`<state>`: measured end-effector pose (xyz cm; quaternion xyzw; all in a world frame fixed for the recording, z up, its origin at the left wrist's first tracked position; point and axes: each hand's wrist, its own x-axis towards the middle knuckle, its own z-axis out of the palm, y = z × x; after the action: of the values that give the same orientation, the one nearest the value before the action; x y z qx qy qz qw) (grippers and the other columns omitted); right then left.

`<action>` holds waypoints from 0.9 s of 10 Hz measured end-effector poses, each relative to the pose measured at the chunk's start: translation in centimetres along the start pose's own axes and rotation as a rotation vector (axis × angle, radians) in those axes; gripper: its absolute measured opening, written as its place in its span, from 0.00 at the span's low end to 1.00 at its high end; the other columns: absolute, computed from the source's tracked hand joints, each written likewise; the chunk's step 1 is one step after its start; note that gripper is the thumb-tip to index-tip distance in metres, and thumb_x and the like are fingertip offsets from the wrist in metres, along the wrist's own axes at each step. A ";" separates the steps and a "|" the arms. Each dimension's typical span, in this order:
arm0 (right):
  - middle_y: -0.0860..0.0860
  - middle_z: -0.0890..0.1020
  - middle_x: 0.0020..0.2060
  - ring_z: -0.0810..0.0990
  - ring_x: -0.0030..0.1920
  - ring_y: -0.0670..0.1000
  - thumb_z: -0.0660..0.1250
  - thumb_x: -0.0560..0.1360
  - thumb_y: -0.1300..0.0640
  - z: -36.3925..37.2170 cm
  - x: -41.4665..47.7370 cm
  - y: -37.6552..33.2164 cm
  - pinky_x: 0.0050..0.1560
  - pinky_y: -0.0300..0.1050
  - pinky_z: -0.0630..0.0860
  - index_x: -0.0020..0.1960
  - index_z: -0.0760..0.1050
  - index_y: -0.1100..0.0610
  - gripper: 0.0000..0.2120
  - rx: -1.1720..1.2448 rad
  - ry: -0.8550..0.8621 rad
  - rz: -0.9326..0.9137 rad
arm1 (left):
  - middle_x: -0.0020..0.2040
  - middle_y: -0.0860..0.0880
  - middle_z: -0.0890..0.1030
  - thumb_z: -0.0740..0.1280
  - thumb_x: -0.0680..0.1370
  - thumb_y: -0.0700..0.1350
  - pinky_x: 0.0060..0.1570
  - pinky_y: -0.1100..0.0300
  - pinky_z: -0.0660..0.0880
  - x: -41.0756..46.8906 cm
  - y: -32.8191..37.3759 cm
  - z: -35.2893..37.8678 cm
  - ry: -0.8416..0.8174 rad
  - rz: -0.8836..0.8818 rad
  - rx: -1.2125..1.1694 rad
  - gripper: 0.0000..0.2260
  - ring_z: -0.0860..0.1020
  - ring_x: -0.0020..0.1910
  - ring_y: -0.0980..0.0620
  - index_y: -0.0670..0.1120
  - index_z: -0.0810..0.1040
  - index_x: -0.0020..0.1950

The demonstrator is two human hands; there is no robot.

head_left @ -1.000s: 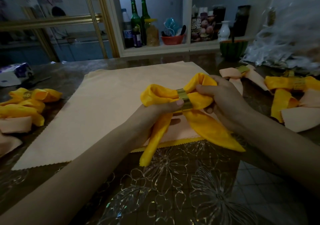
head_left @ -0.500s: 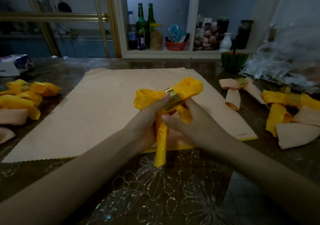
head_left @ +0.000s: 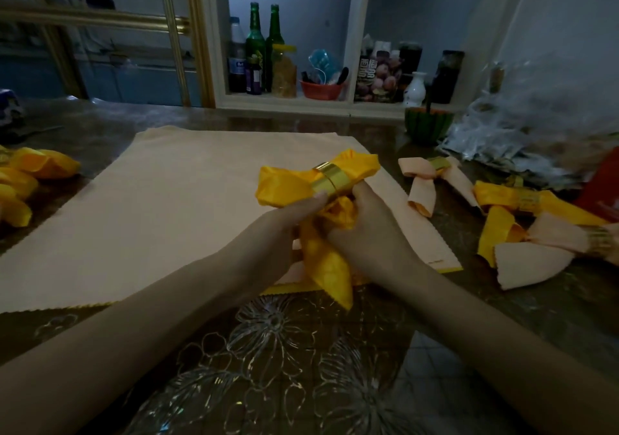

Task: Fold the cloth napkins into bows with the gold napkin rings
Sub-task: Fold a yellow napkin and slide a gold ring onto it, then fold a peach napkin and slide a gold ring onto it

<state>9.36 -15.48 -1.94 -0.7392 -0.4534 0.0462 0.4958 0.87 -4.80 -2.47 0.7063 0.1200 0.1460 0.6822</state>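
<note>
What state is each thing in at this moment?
yellow napkin, gathered into a bow, held up, tail hanging
ring, around the yellow napkin's middle
left hand, grips the yellow napkin, thumb at the ring
right hand, grips the yellow napkin below the ring
peach cloth, spread flat
peach bow, ringed, lying loose
bottles, upright

At twelve o'clock I see two green bottles (head_left: 255, 46) and a red bowl (head_left: 321, 89) on a shelf (head_left: 301, 103). At one o'clock stand a white vase (head_left: 414, 90), a melon-striped green bowl (head_left: 428, 126) and crumpled clear plastic (head_left: 522, 133).
</note>
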 end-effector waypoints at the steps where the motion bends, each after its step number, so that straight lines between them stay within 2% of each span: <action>1: 0.41 0.74 0.41 0.73 0.42 0.40 0.65 0.75 0.64 -1.1 1.0 0.8 0.39 0.27 0.70 0.52 0.71 0.53 0.10 -0.068 0.072 0.003 | 0.56 0.56 0.78 0.65 0.76 0.48 0.53 0.58 0.71 -1.6 0.8 0.7 -0.004 0.025 0.231 0.14 0.77 0.53 0.59 0.55 0.73 0.61; 2: 0.44 0.74 0.46 0.72 0.45 0.42 0.64 0.75 0.64 -3.2 2.6 2.4 0.40 0.34 0.67 0.57 0.72 0.55 0.11 -0.104 0.203 0.090 | 0.64 0.54 0.72 0.64 0.78 0.49 0.55 0.64 0.65 -1.6 -0.3 -0.3 0.101 0.058 0.683 0.17 0.71 0.57 0.58 0.52 0.71 0.67; 3: 0.50 0.76 0.49 0.74 0.50 0.50 0.64 0.75 0.62 -6.5 3.8 4.8 0.48 0.44 0.70 0.60 0.74 0.58 0.13 -0.133 0.385 0.204 | 0.65 0.53 0.73 0.60 0.78 0.54 0.54 0.72 0.60 -1.2 -1.0 -1.3 0.071 0.201 0.963 0.17 0.69 0.63 0.57 0.49 0.74 0.65; 4: 0.56 0.77 0.39 0.74 0.39 0.54 0.63 0.75 0.65 -9.6 4.0 7.1 0.37 0.44 0.67 0.47 0.76 0.64 0.05 -0.262 0.497 0.308 | 0.70 0.54 0.69 0.52 0.71 0.65 0.63 0.68 0.57 -1.2 -1.6 -1.4 -0.028 0.230 1.080 0.31 0.64 0.69 0.57 0.52 0.70 0.69; 5: 0.54 0.68 0.31 0.69 0.33 0.55 0.61 0.76 0.65 -11.4 3.8 9.1 0.30 0.41 0.58 0.34 0.66 0.60 0.12 -0.404 0.477 0.511 | 0.75 0.59 0.56 0.45 0.66 0.77 0.74 0.55 0.48 -1.1 -1.9 -1.2 -0.142 0.145 1.198 0.41 0.50 0.75 0.59 0.58 0.58 0.74; 6: 0.59 0.74 0.43 0.75 0.50 0.63 0.62 0.76 0.60 -11.9 3.4 9.9 0.42 0.48 0.68 0.47 0.72 0.62 0.04 -0.560 0.492 0.638 | 0.76 0.61 0.49 0.44 0.65 0.75 0.73 0.53 0.43 -1.0 -2.1 -1.1 -0.195 0.111 1.259 0.40 0.44 0.75 0.60 0.60 0.51 0.75; 7: 0.62 0.77 0.52 0.76 0.54 0.64 0.63 0.76 0.57 -12.4 3.1 10.0 0.46 0.51 0.70 0.51 0.73 0.61 0.08 -0.698 0.457 0.658 | 0.76 0.61 0.48 0.34 0.55 0.81 0.73 0.53 0.43 -0.9 -2.3 -1.2 -0.204 0.146 1.264 0.51 0.45 0.74 0.61 0.61 0.52 0.75; 8: 0.62 0.78 0.50 0.76 0.52 0.63 0.64 0.75 0.51 -13.1 3.1 10.0 0.44 0.50 0.70 0.40 0.69 0.59 0.12 -0.726 0.304 0.696 | 0.76 0.60 0.50 0.30 0.52 0.81 0.73 0.52 0.45 -0.7 -2.7 -1.4 -0.208 0.146 1.291 0.54 0.47 0.75 0.61 0.61 0.54 0.75; 9: 0.57 0.74 0.40 0.77 0.48 0.60 0.69 0.72 0.48 -13.7 3.6 9.0 0.45 0.50 0.72 0.46 0.71 0.59 0.15 -0.729 0.135 0.738 | 0.76 0.61 0.54 0.29 0.55 0.80 0.74 0.52 0.48 -0.5 -2.9 -1.5 -0.193 0.205 1.294 0.52 0.50 0.75 0.61 0.62 0.57 0.74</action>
<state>24.20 -23.26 -0.59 -0.9758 -0.1163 0.0094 0.1852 -0.08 -3.48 -5.37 0.9914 0.0540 0.0448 0.1105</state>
